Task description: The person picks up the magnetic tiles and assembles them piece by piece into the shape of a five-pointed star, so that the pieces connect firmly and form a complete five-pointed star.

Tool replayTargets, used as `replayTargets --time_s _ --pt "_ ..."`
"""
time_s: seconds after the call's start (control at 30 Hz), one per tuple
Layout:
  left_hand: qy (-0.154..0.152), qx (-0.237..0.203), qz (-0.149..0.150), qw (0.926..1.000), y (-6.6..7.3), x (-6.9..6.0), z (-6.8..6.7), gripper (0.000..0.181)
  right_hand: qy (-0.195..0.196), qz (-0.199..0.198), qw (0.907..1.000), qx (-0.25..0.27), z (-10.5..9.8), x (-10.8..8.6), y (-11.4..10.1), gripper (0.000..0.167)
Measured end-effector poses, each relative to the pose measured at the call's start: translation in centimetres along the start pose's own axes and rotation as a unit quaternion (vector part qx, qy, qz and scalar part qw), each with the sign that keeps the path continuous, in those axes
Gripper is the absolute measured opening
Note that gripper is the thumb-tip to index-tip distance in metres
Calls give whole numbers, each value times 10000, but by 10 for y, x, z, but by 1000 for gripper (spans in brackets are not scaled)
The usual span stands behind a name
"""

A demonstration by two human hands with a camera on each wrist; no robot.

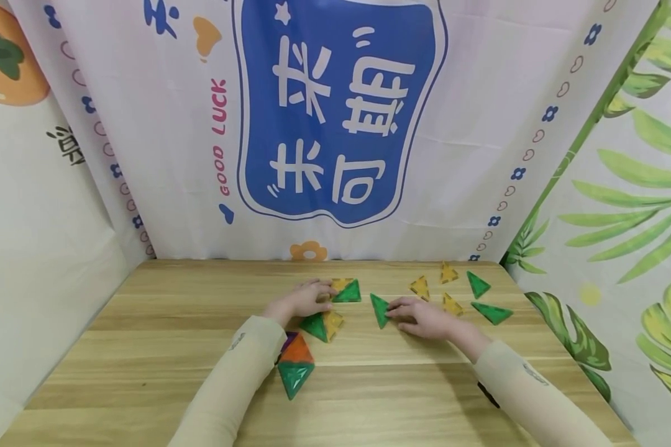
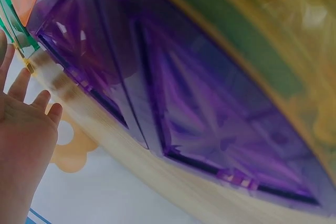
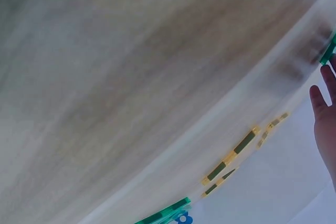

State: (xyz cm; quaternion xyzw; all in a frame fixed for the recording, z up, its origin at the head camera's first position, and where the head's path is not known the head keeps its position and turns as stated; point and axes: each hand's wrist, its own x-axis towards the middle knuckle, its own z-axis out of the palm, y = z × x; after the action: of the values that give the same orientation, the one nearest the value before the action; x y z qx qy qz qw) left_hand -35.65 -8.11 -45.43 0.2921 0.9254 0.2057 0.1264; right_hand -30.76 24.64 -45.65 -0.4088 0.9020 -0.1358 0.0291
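My left hand [image 1: 302, 299] reaches over the table, its fingertips at a yellow triangular magnetic tile [image 1: 342, 283] that lies against a green one [image 1: 350, 292]. In the left wrist view its fingers look spread and fairly straight. Just below that hand, another green triangle [image 1: 315, 326] adjoins a yellow one [image 1: 333, 323]. My right hand [image 1: 422, 316] holds a green triangular magnetic tile [image 1: 379, 310] by its right edge with the fingertips. Beside my left forearm is a group of purple [image 2: 210, 129], orange [image 1: 298, 351] and teal [image 1: 295, 377] tiles, partly hidden by the sleeve.
Right of my right hand lie several loose triangles, among them a yellow one [image 1: 448, 273] and a green one [image 1: 492, 313]. A printed cloth [image 1: 458, 186] hangs behind the wooden table [image 1: 145, 372]. A small dark object [image 1: 488, 395] shows beside the right forearm.
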Motion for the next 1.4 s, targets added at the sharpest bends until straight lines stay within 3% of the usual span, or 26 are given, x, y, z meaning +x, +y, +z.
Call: replayTargets --time_s 0.1,0.27,0.4,0.57,0.7,0.83,0.93,1.1,1.4 --pt "18 32 -3 10000 0 0 0 42 -88 -109 9998 105 1 0 -5 35" --pt "25 134 9 9999 -1 0 0 42 -36 -512 9986 -159 6 -1 -7 34" --pt "63 263 187 9995 2 1 0 44 -75 -615 9981 -11 6 -3 -5 34" --pt "19 524 780 9956 16 4 3 50 177 -192 9988 422 -3 -8 12 41" --pt "-265 524 1201 9910 32 5 10 53 500 539 9965 405 -14 -13 35 41" --pt "-539 460 1328 9886 48 3 18 55 513 1285 9903 133 -19 -16 55 42" --pt "-628 596 1297 9878 55 2 21 55 406 1603 9862 61 -19 -15 65 43" --pt "-636 765 1336 9860 57 0 22 50 253 1793 9835 41 -17 -15 70 41" --pt "-595 934 1519 9822 47 -8 23 48 322 1615 9861 -204 -14 -17 66 36"
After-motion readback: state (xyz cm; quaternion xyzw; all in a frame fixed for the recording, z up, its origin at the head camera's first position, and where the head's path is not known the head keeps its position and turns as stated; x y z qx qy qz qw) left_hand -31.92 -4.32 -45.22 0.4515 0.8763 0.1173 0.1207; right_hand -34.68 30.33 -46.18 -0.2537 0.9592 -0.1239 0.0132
